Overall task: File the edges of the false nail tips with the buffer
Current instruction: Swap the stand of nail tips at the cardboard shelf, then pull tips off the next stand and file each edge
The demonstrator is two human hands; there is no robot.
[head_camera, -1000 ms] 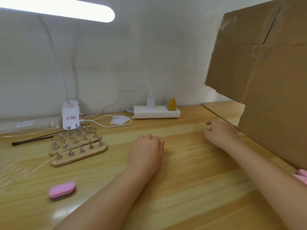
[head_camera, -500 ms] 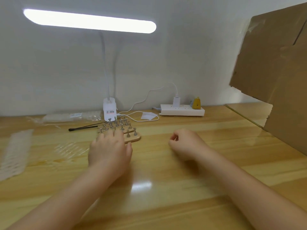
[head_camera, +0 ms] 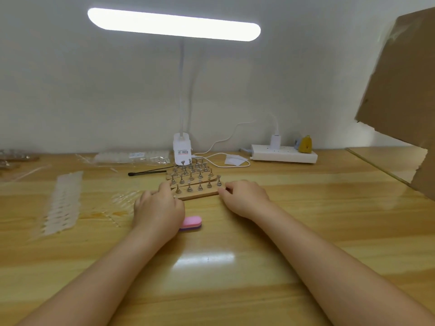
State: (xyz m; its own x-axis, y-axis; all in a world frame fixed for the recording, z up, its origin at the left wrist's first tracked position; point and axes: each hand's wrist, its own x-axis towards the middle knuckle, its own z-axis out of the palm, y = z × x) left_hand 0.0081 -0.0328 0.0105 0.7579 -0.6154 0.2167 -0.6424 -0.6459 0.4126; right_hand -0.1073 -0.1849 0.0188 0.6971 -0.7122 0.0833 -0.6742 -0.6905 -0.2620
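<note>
Head view gives us the pink buffer point(head_camera: 191, 222) lying flat on the tabletop point(head_camera: 306, 231), about midway between its left and right edges and nearer the front than the stands, half hidden behind our left hand point(head_camera: 158, 208). Nothing holds it; we judge it sits there so that either hand can pick it up once a tip is chosen.

Just beyond it lie the wooden nail stands point(head_camera: 195, 184), several strips side by side, each carrying a row of small metal pegs. We cannot tell from here whether false nail tips sit on those pegs. Our left hand rests at the left end of the nearest strip, fingers loosely curled against it, and our right hand point(head_camera: 244, 197) meets the right end with its fingertips bent at the wood. Whether either hand truly pinches the strip is not clear; the fingers look relaxed rather than clamped. We read this two-ended placement as a way to steady or draw the strip toward us, so filing has not begun.

Toward the left edge lies a strip of clear tips point(head_camera: 62, 203) in plastic, with more packets point(head_camera: 134, 157) along the back edge. A black tool point(head_camera: 146, 172) lies beside the stands. At the back edge stand the desk lamp point(head_camera: 181, 149) and the power strip point(head_camera: 283, 156); cardboard point(head_camera: 404, 95) leans over the right edge.
</note>
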